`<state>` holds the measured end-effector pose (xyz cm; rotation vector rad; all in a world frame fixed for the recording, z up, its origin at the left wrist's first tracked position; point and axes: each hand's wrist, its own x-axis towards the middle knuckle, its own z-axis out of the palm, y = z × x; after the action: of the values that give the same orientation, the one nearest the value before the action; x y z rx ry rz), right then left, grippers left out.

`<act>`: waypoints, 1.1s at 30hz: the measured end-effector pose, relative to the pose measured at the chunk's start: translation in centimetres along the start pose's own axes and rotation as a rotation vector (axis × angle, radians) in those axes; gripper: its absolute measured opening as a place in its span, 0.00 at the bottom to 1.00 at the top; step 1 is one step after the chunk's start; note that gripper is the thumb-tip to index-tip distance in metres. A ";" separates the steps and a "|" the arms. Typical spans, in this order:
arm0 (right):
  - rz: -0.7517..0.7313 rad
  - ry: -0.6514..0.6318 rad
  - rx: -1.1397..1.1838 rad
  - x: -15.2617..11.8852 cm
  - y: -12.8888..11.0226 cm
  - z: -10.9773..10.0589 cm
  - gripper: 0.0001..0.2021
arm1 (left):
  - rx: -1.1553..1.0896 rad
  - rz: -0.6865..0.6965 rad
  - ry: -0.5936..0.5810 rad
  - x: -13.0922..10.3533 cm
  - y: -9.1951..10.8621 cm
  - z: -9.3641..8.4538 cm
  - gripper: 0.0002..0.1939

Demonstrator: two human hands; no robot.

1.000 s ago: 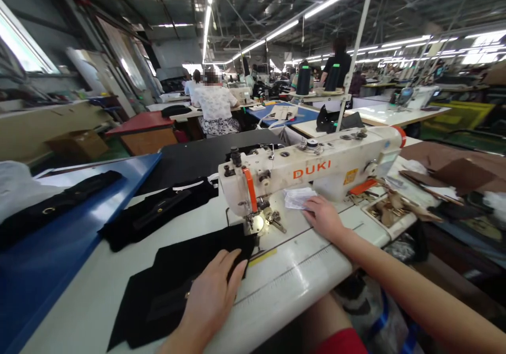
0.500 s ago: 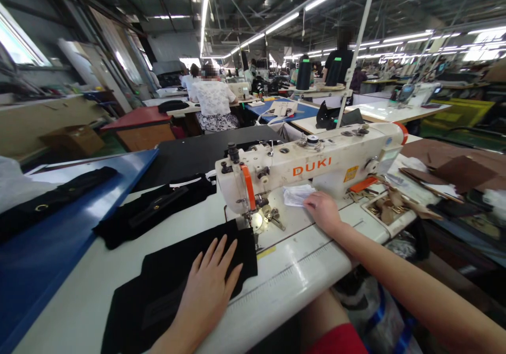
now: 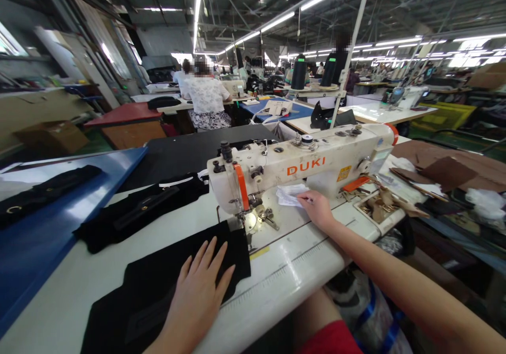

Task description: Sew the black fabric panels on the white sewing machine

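Note:
My left hand [image 3: 200,285] lies flat with fingers spread on a black fabric panel [image 3: 142,275], whose right edge reaches the needle area of the white sewing machine [image 3: 272,167]. Under the machine's arm, my right hand [image 3: 316,209] pinches the right edge of a small stack of white slips [image 3: 290,195]. Whether these are paper or cloth labels I cannot tell. The slips rest on the machine bed, slightly fanned. A metal guide [image 3: 266,217] sits between the stack and the needle.
Another black piece with a metal ring [image 3: 138,206] lies behind the panel. At left is a blue surface [image 3: 106,185] with a similar black piece. A tray of metal parts [image 3: 379,209] is set into the table at right. A person in a patterned shirt [image 3: 205,96] sits ahead.
The whole view has shifted slightly, so things appear further left. My right fingers have drawn together at the slips' edge, and the stack looks more fanned. My left hand stays on the panel.

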<state>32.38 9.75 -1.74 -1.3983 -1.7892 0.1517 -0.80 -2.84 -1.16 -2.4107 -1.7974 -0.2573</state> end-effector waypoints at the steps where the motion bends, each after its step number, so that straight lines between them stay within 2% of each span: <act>1: 0.003 0.014 0.005 0.2 0.0 -0.1 0.09 | -0.007 0.002 0.017 0.0 -0.1 0.0 0.27; 4: 0.000 0.045 0.020 0.5 -0.5 -0.8 0.09 | -0.034 0.021 0.098 -0.4 0.0 -0.4 0.26; 6: -0.064 0.030 0.033 0.1 -1.6 -1.3 0.09 | -0.057 0.065 0.188 -0.7 0.5 -1.1 0.26; 9: -0.298 -0.091 0.062 -1.9 -4.8 -1.4 0.10 | -0.081 0.219 0.336 -0.9 2.3 -2.4 0.25; 12: -0.489 -0.217 0.128 -4.7 -9.0 -0.1 0.12 | -0.109 0.366 0.392 -0.6 4.3 -2.9 0.27; 15: -0.487 -0.280 0.220 -6.9 -12.3 1.9 0.11 | -0.199 0.294 0.356 -0.1 4.9 -2.4 0.24; 17: -0.427 -0.282 0.296 -7.4 -13.4 2.9 0.10 | -0.262 0.225 0.327 0.0 4.2 -2.0 0.21; 21: -0.396 -0.231 0.358 -6.9 -13.2 3.4 0.07 | -0.275 0.238 0.367 0.5 1.2 -1.9 0.16; 24: -0.459 -0.218 0.286 -7.0 -12.6 2.8 0.10 | -0.242 0.259 0.403 1.4 -0.4 -1.8 0.15; 27: -0.616 -0.379 0.174 -7.7 -12.7 2.4 0.11 | -0.233 0.315 0.336 2.4 -0.9 -1.4 0.16; 29: -0.670 -0.484 0.101 -7.9 -12.9 2.5 0.12 | -0.234 0.313 0.282 2.8 -1.0 -1.0 0.17; 33: -0.689 -0.534 0.001 -7.2 -13.2 3.2 0.12 | -0.201 0.277 0.254 3.4 -1.5 -0.7 0.16</act>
<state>20.61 -0.08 -0.29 -0.6969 -2.6100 0.1646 -1.30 0.60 0.22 -2.5808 -1.3710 -0.7072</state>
